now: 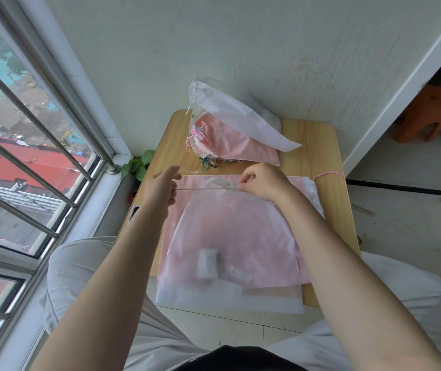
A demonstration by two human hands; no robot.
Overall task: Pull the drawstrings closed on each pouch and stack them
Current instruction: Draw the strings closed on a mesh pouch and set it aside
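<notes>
- Small wooden table [318,145] at centre frame, set against a pale wall; barred window [26,145] filling the left side, red roofs beyond it; green potted plant [137,166] at the table's upper left corner, beside the sill; orange stool [425,115] at the upper right, past the wall's edge; dark phone-like object [134,211] at the table's left edge, partly hidden by the left forearm.
- At the table's far end, a stack of closed pouches [230,135]: white on top, pink under it, more below with coloured cords bunched at the left end; loose pink cord [327,174] lying at the right edge of the table.
- Nearer, in mid frame, translucent white pouch [230,236] spread flat over pink pouches [305,263], its bottom hanging over the near table edge; blurred white items visible inside.
- Left hand [163,186] pinching the white drawstring [200,187], cord taut and running rightward to the pouch mouth; index finger extended, other fingers curled.
- Right hand [263,183] gripping the gathered mouth of the white pouch, fingers curled round the fabric; forearms crossing the lower frame and covering part of the pouches' sides.
</notes>
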